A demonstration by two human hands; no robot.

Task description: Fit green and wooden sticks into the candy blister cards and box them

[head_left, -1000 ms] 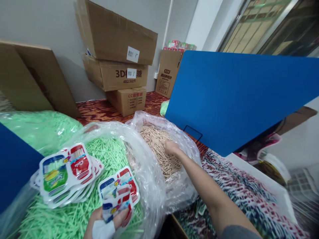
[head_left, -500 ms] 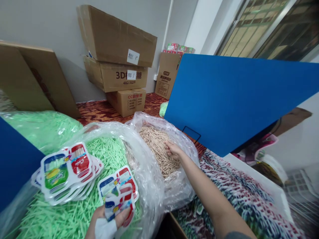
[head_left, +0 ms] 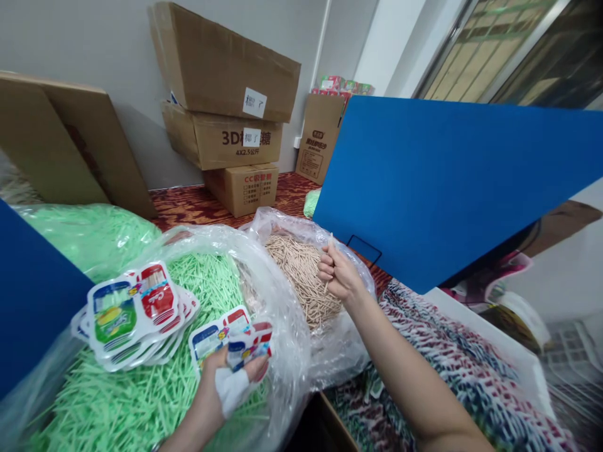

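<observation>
My left hand (head_left: 207,392), with a white wrap around the thumb, grips a small printed packet (head_left: 242,351) in blue, white and red. Just behind it, a similar packet (head_left: 207,339) rests on light green sticks (head_left: 141,408) in a clear plastic bag (head_left: 277,301). My right hand (head_left: 343,273) is closed above a second bag of thin tan sticks (head_left: 301,270). The end of a tan stick seems to poke out below its fingers; how many it holds is hidden. A fanned stack of printed packets (head_left: 132,314) lies on the green sticks at left.
Stacked cardboard boxes (head_left: 226,69) stand against the wall. A large blue board (head_left: 447,188) leans at the right, another blue panel (head_left: 32,301) at the left. A white bin (head_left: 513,351) at right holds many striped, multicoloured pieces (head_left: 452,358). Another bag of green sticks (head_left: 94,232) lies behind.
My right hand has lifted off the tan sticks, its fingers closed, and turned upward. My left hand has moved up and right with the packet, tilting it. The view has shifted slightly.
</observation>
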